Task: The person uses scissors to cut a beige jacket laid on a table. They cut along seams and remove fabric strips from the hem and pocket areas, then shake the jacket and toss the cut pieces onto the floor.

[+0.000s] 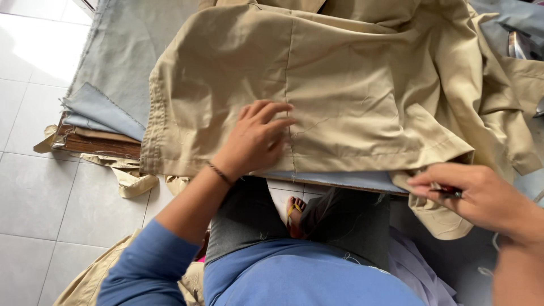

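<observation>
A beige garment (351, 85) lies spread across a padded board covered in grey-blue cloth (122, 51). My left hand (256, 139) rests flat on the garment beside a vertical seam near its lower hem, fingers apart. My right hand (481, 195) hovers at the right, just off the board's near edge, pinching a small dark tool with a red part (450, 192) next to a bunched fold of the beige fabric (436, 218).
An iron (518, 45) sits at the far right edge on the cloth. Folded grey cloth and wooden boards (96, 133) stick out at the board's left end. White floor tiles (45, 192) lie left. My legs and a foot in a yellow-strapped sandal (294, 212) are below the board.
</observation>
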